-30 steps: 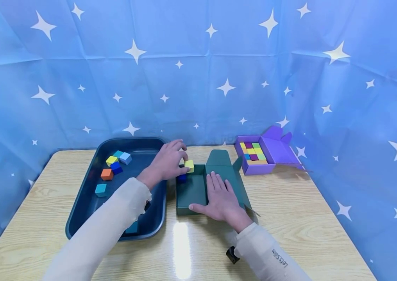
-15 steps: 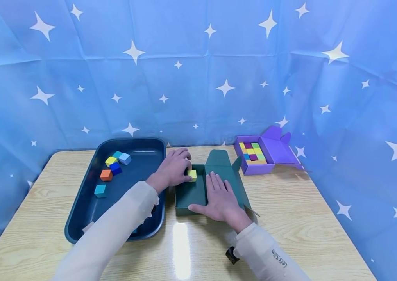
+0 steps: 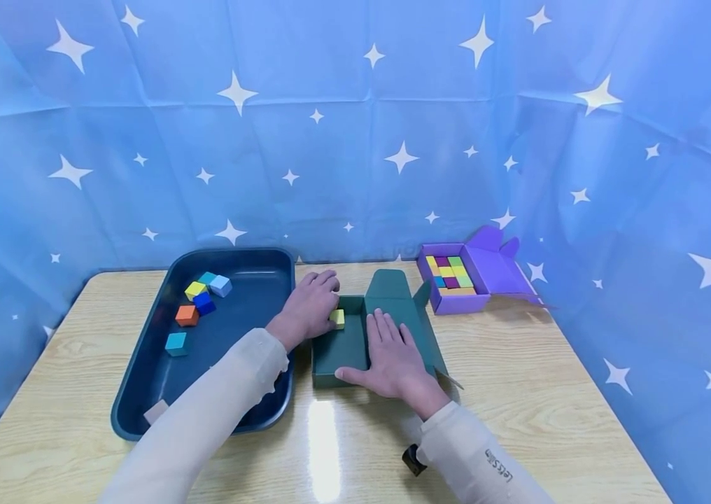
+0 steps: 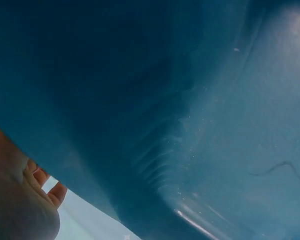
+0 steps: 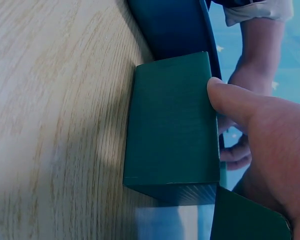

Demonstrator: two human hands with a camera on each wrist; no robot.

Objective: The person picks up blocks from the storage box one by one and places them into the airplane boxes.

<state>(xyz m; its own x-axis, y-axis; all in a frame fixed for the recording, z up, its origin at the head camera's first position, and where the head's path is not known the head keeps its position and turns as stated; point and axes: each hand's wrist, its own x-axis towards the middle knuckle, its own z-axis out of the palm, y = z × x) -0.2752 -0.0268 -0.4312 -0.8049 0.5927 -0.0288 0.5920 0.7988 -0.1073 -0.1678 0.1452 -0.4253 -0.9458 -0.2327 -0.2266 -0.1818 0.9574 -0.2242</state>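
My left hand (image 3: pixel 310 308) reaches over the left edge of the dark green box (image 3: pixel 338 380) and pinches a yellow cube (image 3: pixel 339 320) low inside it, near the far-left corner. The fingers partly cover the cube. My right hand (image 3: pixel 392 358) lies flat with straight fingers on the box's folded-back lid (image 3: pixel 418 329), its thumb across the front rim. The right wrist view shows that thumb (image 5: pixel 225 97) at the top edge of the box's front wall (image 5: pixel 172 120). In the left wrist view, part of the left hand (image 4: pixel 20 200) appears beyond the tray wall (image 4: pixel 90 115).
A dark blue tray (image 3: pixel 242 260) stands left of the box, under the left forearm. It holds several cubes, among them an orange cube (image 3: pixel 187 316) and a teal cube (image 3: pixel 176 344). At the back right, an open purple box (image 3: pixel 462 304) is packed with coloured blocks.
The left hand has carried the yellow cube down into the green box, lowering it from above the rim and then shifting it slightly left. The right hand has stayed on the lid.
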